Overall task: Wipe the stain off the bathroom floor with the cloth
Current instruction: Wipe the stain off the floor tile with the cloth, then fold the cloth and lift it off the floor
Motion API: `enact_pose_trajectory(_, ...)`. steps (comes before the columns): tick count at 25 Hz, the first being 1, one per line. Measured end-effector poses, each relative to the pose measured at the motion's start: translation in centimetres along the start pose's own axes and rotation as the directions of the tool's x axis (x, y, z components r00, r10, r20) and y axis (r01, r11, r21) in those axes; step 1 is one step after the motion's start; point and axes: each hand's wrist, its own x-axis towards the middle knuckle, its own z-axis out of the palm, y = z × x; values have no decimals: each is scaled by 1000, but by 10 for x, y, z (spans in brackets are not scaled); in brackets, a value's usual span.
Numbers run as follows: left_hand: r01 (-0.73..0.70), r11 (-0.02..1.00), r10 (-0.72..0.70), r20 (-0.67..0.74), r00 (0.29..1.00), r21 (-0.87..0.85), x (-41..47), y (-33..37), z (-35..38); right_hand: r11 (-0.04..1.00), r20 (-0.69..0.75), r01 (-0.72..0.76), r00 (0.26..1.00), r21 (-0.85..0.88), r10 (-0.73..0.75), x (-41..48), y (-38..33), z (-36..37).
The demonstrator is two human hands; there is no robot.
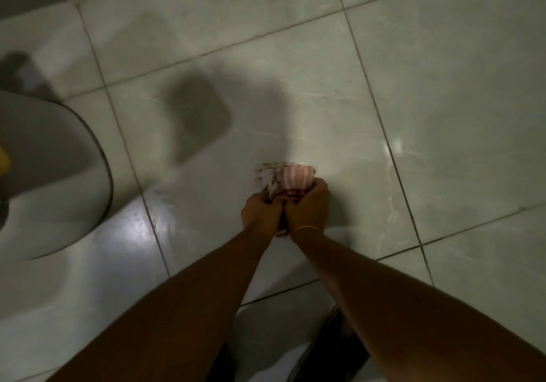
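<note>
**Checked cloth gripped by both hands on the tiles**

A bunched red-and-white checked cloth (284, 180) is pressed onto the pale tiled floor (443, 86), clenched by the left hand (261, 212) and right hand (307, 209), fists touching. A toilet (59, 157) is seen far left.

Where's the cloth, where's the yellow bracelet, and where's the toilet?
cloth (285, 179): head view, on the striped bunched part ahead of the fists.
yellow bracelet (305, 228): head view, on the band across the right wrist.
toilet (44, 151): head view, on its grey top at the left.
</note>
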Motion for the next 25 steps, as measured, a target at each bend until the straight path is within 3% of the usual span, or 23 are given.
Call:
enact_pose_trajectory(2, 53, 996, -45, 104, 994, -74, -4, 12, -6, 994, 146, -87, 986, 68, 77, -1, -4, -10)
enact_pose_trajectory(6, 38, 984, -5, 188, 982, -172, -25, 48, -40, 972, 219, -133, 972, 195, 90, -12, -33, -47)
enact_pose_trajectory(12, -151, 967, 169, 74, 983, -206, -69, 134, -141, 928, 196, -85, 980, 362, 13, -34, -156, -103)
enact_pose_trajectory(15, -278, 917, 280, -35, 960, -286, -91, 168, -224, 936, 250, 38, 959, 350, -132, -68, -246, -121)
enact_pose_trajectory(18, -394, 882, 369, -142, 919, -257, -118, 179, -317, 936, 286, 245, 905, 251, -314, -123, -332, -121)
enact_pose_trajectory(21, -544, 825, 486, -295, 822, -157, -136, 164, -405, 879, 325, 438, 817, 190, -477, -185, -401, -103)
enact_pose_trajectory(25, -528, 846, 482, -314, 818, -74, -146, 121, -493, 769, 452, 619, 647, 159, -614, -256, -449, -55)
